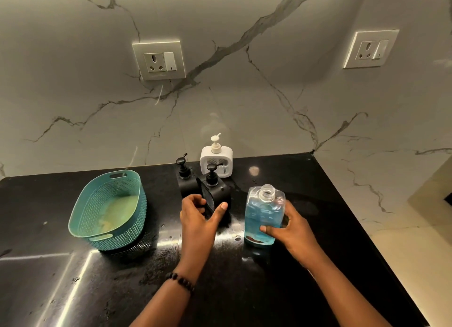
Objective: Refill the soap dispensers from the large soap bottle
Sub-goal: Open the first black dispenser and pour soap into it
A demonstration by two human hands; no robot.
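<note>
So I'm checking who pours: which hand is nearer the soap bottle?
Right. The right hand grips the soap bottle; the left hand is apart, holding the front black dispenser.

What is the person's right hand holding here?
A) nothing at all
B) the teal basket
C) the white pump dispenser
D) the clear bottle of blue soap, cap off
D: the right hand grips the lower part of the clear bottle of blue soap, whose neck is open with no cap, while the left hand holds a black pump dispenser.
</note>
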